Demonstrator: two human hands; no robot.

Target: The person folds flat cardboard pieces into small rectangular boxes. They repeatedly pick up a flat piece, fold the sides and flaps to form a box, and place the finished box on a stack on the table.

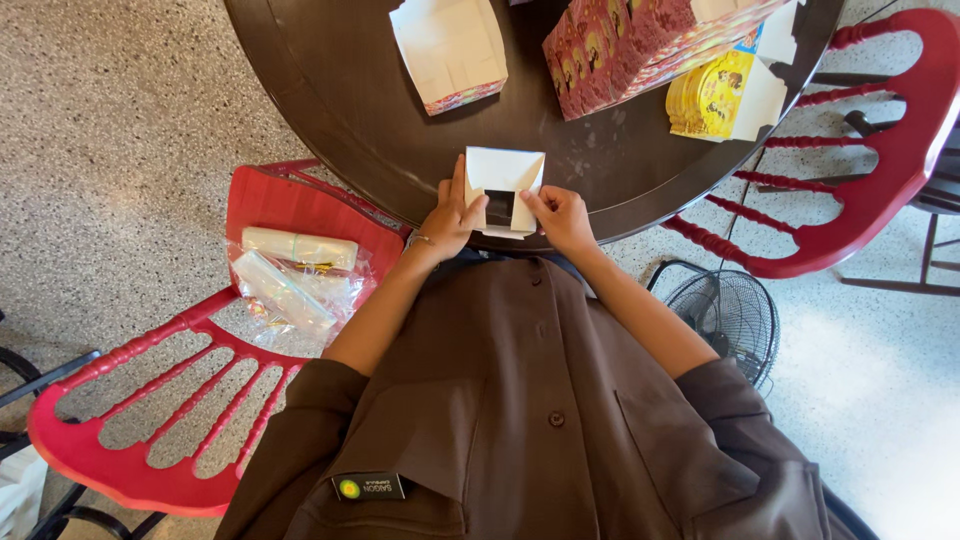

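Right at the near edge of the round dark table (330,90), both hands are on a small white carton (503,192), half-folded, its open dark middle facing up. The left hand (452,215) lies flat along the carton's left side, fingers stretched out and pressing, as if to pin that wall in place. The right hand (558,212) pinches the right flap between thumb and fingertips, which looks like the way to crease it inward. The carton sits close to the body, where both wrists can rest on the rim.

To the left, a red chair (180,400) holds clear plastic packets (295,280), in easy reach. To the right, a floor fan (735,315) stands on the floor.

Farther across the table, an open finished box (450,45) lies to the left, a stack of flat red cartons (630,45) and a yellow stack (715,95) to the right, probably stock kept clear of the folding spot.
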